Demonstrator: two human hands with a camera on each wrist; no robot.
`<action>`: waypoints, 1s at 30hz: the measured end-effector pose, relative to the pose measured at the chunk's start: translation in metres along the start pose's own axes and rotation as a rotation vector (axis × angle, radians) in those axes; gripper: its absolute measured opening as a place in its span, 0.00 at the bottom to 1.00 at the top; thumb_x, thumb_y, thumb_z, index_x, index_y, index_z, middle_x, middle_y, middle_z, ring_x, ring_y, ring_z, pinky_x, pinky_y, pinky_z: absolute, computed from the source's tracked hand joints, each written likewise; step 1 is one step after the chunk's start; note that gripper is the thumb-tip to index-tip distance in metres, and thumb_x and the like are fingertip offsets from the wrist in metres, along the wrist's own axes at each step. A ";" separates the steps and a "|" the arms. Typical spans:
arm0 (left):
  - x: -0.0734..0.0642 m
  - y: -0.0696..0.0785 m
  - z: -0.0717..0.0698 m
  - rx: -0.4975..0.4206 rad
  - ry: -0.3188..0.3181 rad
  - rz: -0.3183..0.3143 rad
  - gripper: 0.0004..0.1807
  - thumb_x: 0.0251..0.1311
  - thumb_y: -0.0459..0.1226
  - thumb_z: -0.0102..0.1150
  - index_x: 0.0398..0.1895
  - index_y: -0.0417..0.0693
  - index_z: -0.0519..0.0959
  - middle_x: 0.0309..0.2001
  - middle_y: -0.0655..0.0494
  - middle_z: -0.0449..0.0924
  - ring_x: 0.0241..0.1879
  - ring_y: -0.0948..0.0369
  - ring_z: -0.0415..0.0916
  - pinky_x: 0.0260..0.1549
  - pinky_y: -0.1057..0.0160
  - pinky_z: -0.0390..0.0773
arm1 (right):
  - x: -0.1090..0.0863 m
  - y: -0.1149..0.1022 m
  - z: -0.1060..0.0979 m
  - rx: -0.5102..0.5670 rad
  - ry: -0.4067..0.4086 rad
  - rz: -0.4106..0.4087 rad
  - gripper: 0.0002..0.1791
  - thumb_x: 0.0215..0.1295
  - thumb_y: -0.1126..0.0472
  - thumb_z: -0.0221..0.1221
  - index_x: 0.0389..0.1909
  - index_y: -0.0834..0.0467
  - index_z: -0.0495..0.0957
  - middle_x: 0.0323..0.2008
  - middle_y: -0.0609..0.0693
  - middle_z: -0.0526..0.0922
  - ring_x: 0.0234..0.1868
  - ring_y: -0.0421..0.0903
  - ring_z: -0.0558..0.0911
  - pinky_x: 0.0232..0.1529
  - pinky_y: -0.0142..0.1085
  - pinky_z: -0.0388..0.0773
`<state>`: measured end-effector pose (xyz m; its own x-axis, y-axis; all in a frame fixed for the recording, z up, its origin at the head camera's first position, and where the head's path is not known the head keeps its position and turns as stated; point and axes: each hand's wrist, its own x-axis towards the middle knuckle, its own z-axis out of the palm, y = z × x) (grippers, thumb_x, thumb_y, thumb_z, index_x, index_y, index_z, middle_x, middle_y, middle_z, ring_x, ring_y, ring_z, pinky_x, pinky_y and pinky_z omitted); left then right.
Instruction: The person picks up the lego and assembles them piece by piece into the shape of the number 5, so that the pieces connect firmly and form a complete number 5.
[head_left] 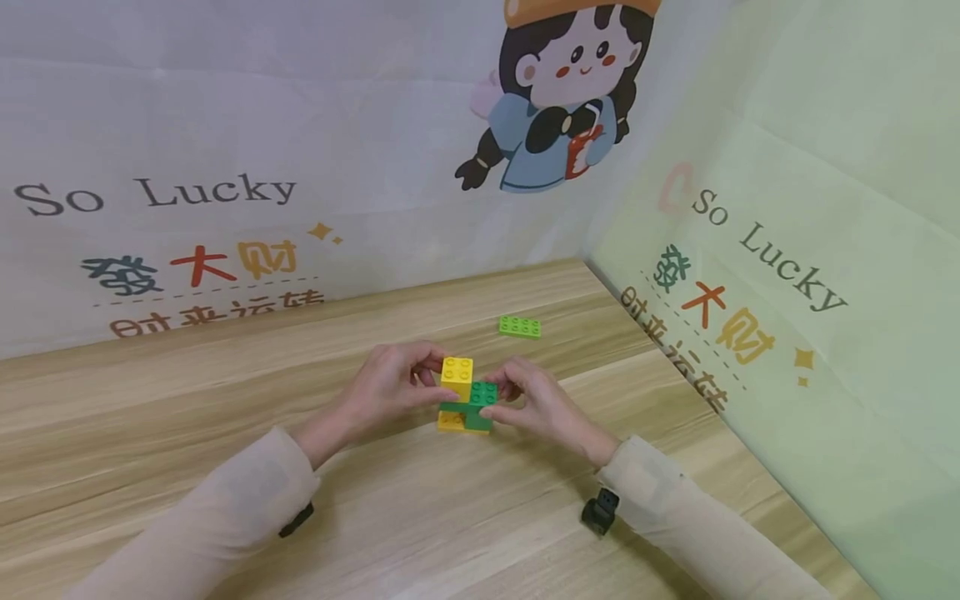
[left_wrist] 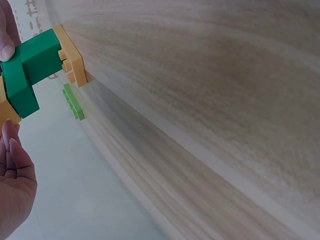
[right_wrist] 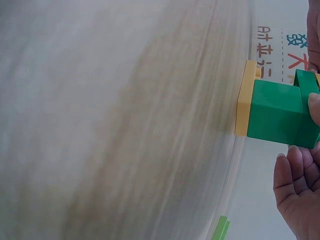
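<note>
In the head view, my left hand (head_left: pixel 392 382) pinches a yellow block (head_left: pixel 457 383) between thumb and fingers. This block sits on the left part of a thin green block (head_left: pixel 483 393), whose right part shows bare studs. My right hand (head_left: pixel 542 407) grips that green piece, thumb in front and fingers behind. Beneath it a taller green block (right_wrist: pixel 275 111) stands on a flat orange-yellow block (right_wrist: pixel 244 100) that rests on the table. The left wrist view shows the green overhang (left_wrist: pixel 20 87) with a gap below it. Both palms stay apart from the stack.
A light green flat block (head_left: pixel 520 327) lies studs-up on the wooden table (head_left: pixel 420 517), behind and right of the stack. Printed cloth walls (head_left: pixel 390 167) stand along the table's back and right edges. A black device (head_left: pixel 600 512) hangs at the right wrist.
</note>
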<state>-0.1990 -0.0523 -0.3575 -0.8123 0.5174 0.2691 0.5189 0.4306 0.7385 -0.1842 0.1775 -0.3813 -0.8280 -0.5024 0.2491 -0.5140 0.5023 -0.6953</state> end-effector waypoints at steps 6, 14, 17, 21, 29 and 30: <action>-0.001 -0.001 0.001 -0.001 0.008 0.006 0.18 0.45 0.37 0.73 0.40 0.41 0.81 0.29 0.57 0.81 0.24 0.65 0.72 0.22 0.70 0.74 | 0.000 0.001 0.001 0.000 -0.001 0.015 0.14 0.52 0.66 0.67 0.40 0.65 0.77 0.34 0.53 0.76 0.34 0.40 0.74 0.37 0.29 0.77; 0.000 0.001 0.002 0.030 -0.011 -0.020 0.18 0.45 0.37 0.72 0.41 0.42 0.81 0.29 0.58 0.81 0.24 0.64 0.71 0.22 0.69 0.73 | -0.001 0.004 0.001 0.011 -0.003 0.043 0.15 0.52 0.67 0.67 0.40 0.65 0.77 0.34 0.53 0.76 0.34 0.41 0.74 0.37 0.29 0.77; 0.001 0.002 0.001 0.038 -0.026 -0.010 0.18 0.45 0.37 0.72 0.41 0.42 0.81 0.30 0.57 0.82 0.23 0.65 0.71 0.23 0.69 0.74 | -0.001 0.004 0.001 0.015 -0.001 0.040 0.15 0.51 0.67 0.68 0.40 0.65 0.77 0.34 0.53 0.76 0.34 0.41 0.74 0.37 0.29 0.77; 0.001 0.002 0.000 0.057 -0.035 0.004 0.19 0.46 0.38 0.72 0.42 0.42 0.81 0.32 0.55 0.82 0.23 0.66 0.70 0.23 0.70 0.73 | 0.000 0.003 0.001 0.013 0.002 0.038 0.15 0.51 0.67 0.68 0.40 0.65 0.77 0.34 0.53 0.76 0.34 0.41 0.74 0.37 0.29 0.77; 0.003 0.004 -0.002 0.111 -0.043 0.035 0.20 0.46 0.39 0.72 0.43 0.41 0.80 0.34 0.53 0.82 0.22 0.67 0.69 0.21 0.70 0.72 | 0.000 0.002 0.001 0.010 0.008 0.016 0.15 0.52 0.67 0.67 0.40 0.66 0.77 0.33 0.53 0.76 0.34 0.40 0.74 0.36 0.29 0.76; 0.003 0.005 -0.003 0.118 -0.044 0.038 0.20 0.46 0.39 0.72 0.43 0.41 0.80 0.34 0.53 0.82 0.22 0.67 0.68 0.21 0.71 0.72 | 0.001 0.002 0.001 0.010 0.009 0.014 0.15 0.52 0.67 0.68 0.40 0.66 0.77 0.33 0.53 0.76 0.34 0.40 0.73 0.36 0.29 0.76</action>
<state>-0.1995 -0.0504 -0.3514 -0.7806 0.5657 0.2659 0.5786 0.4930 0.6497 -0.1855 0.1776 -0.3830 -0.8369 -0.4893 0.2452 -0.5002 0.5021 -0.7055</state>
